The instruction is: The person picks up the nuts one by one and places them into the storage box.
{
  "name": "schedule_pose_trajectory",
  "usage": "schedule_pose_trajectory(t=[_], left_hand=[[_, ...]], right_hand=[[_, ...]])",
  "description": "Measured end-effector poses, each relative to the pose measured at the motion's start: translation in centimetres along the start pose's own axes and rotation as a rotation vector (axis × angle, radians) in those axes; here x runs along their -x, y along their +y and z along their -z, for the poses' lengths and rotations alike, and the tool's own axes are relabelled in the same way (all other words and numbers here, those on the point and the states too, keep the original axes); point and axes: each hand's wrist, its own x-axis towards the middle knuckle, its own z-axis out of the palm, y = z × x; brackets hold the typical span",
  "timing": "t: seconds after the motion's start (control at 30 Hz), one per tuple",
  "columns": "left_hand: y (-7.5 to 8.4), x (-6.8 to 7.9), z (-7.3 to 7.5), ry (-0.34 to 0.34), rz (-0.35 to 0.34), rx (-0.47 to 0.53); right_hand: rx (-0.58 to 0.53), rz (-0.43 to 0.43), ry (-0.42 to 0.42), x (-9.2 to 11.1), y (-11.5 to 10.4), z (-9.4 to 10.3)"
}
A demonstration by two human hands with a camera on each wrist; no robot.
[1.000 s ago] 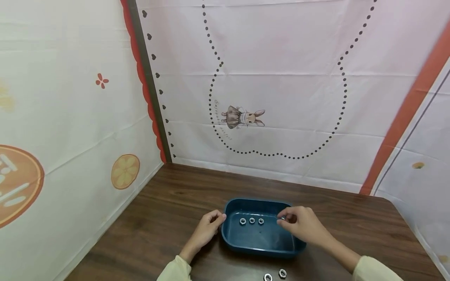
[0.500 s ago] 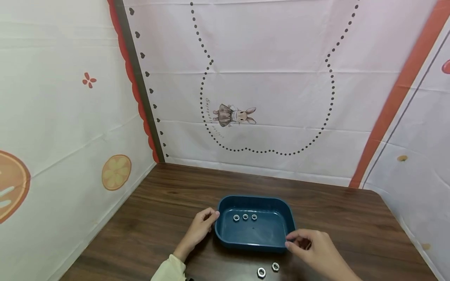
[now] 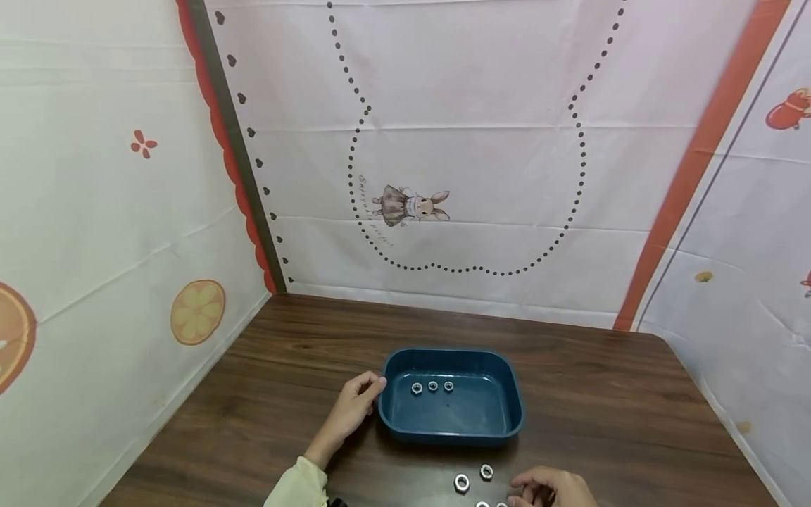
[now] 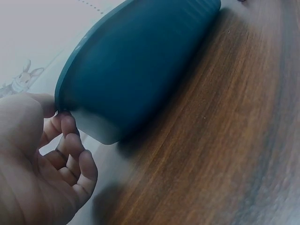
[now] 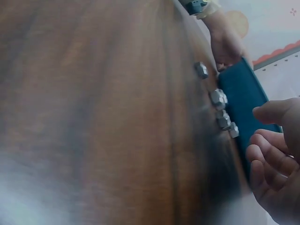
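Note:
My left hand pinches the left rim of a dark blue plastic tray between thumb and fingers. The left wrist view shows the tray's outer wall beside that hand. Three metal hex nuts sit in a row inside the tray, including a middle nut. On the table in front of it lie several more nuts, among them a larger one and another. My right hand is just right of these, fingers loosely bent. In the right wrist view its thumb and fingertips stand apart with nothing visible between them.
The brown wood-grain table reaches back to a printed cloth wall. Another cloth wall rises on the left, and one on the right. In the right wrist view, several nuts stand along the tray's near side.
My right hand has moved from over the tray's right end, where something small glinted at its fingertips, toward me to the table beside the nuts. The left hand keeps its hold; the view has shifted.

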Motion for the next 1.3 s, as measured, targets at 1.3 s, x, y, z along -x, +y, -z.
schedule_pose_trajectory(t=[1.3], left_hand=[[1.1,0.7,-0.1,-0.009,0.017,0.030]], right_hand=[[0.151,0.236,-0.050,-0.3,2.4,-1.6]])
